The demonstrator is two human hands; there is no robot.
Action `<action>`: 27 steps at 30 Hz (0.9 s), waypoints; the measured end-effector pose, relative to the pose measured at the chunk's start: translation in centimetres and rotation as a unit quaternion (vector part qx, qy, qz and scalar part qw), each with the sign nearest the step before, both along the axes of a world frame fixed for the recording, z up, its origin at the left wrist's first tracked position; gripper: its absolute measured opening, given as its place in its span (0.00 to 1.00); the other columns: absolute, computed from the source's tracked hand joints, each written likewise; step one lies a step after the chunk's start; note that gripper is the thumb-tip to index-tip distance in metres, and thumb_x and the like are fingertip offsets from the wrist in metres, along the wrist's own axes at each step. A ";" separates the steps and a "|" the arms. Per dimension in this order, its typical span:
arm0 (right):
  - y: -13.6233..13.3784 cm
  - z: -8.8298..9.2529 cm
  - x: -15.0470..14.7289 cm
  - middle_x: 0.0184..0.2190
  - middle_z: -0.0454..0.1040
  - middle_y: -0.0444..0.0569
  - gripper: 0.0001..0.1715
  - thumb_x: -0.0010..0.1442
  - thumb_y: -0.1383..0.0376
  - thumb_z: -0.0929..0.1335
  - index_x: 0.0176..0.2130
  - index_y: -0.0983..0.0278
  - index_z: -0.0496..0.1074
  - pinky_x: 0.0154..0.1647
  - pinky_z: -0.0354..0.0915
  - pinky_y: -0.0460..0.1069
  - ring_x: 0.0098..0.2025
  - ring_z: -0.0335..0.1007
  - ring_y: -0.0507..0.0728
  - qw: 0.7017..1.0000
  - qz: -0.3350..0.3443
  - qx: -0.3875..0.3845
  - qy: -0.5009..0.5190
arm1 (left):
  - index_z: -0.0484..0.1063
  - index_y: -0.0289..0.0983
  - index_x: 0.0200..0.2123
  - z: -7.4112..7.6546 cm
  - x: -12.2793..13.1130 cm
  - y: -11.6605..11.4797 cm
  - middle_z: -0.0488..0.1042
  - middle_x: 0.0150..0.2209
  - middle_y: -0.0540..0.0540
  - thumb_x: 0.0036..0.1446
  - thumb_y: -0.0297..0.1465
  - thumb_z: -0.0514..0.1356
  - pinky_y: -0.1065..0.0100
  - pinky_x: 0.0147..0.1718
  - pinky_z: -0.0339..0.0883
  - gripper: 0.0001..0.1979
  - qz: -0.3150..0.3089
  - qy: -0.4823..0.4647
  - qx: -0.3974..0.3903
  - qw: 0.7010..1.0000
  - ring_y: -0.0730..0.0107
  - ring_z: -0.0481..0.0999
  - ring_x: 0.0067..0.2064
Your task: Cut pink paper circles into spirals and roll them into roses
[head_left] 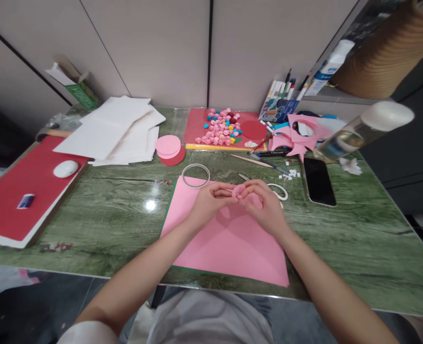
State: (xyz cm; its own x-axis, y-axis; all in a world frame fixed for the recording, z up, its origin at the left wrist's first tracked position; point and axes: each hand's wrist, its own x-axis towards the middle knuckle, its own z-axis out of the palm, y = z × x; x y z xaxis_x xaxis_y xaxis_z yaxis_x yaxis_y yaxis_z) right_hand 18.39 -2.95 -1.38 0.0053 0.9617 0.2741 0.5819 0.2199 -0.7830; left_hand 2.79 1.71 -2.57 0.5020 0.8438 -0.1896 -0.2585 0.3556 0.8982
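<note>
Between the fingertips of both hands is a small curled piece of pink paper (pixel 238 191), partly rolled into a loop. My left hand (pixel 215 200) pinches it from the left, and my right hand (pixel 263 203) grips it from the right. Both are held above pink paper sheets (pixel 226 243) that lie over a green sheet. Scissors with white handles (pixel 279 192) rest just behind my right hand, partly hidden by it. A roll of tape (pixel 195 176) lies at the back left corner of the pink sheets.
Pink rolled paper pieces (pixel 222 129) with some blue and yellow ones are heaped on a red sheet. Pink paper circles (pixel 168 146), white sheets (pixel 107 126) and a red board (pixel 25 191) lie leftward. A phone (pixel 319 181), a bottle (pixel 362 129) and pink scraps (pixel 301 136) stand right.
</note>
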 end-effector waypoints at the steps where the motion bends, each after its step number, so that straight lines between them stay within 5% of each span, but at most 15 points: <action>1: 0.0 0.1 0.1 0.36 0.68 0.46 0.02 0.50 0.68 0.68 0.28 0.61 0.69 0.46 0.59 0.54 0.43 0.64 0.56 1.000 0.003 0.003 -0.012 | 0.73 0.33 0.35 0.1 -0.1 0.0 0.78 0.31 0.46 0.38 0.27 0.67 0.69 0.38 0.68 0.16 -0.001 0.011 0.013 1.000 0.70 0.76 0.34; 12: 0.0 0.5 0.6 0.39 0.69 0.47 0.07 0.43 0.72 0.66 0.27 0.61 0.68 0.47 0.57 0.57 0.45 0.61 0.59 0.989 0.018 -0.001 -0.147 | 0.74 0.34 0.33 0.7 -0.1 -0.4 0.78 0.34 0.44 0.44 0.27 0.63 0.66 0.39 0.71 0.09 -0.009 0.100 0.137 0.985 0.68 0.77 0.36; 18: -0.1 0.5 0.6 0.39 0.69 0.46 0.06 0.43 0.70 0.67 0.27 0.60 0.67 0.47 0.54 0.58 0.45 0.60 0.60 0.979 0.014 0.015 -0.202 | 0.74 0.34 0.34 0.5 0.1 -0.6 0.77 0.34 0.44 0.42 0.26 0.64 0.65 0.41 0.70 0.12 -0.020 0.111 0.115 0.987 0.67 0.77 0.37; 27: -0.2 0.0 -0.3 0.42 0.64 0.48 0.06 0.46 0.71 0.66 0.28 0.61 0.64 0.49 0.57 0.56 0.48 0.61 0.59 1.000 0.009 -0.010 -0.022 | 0.71 0.34 0.34 0.4 0.5 -0.8 0.76 0.29 0.47 0.38 0.28 0.67 0.70 0.34 0.69 0.16 0.039 0.042 0.015 0.998 0.71 0.76 0.33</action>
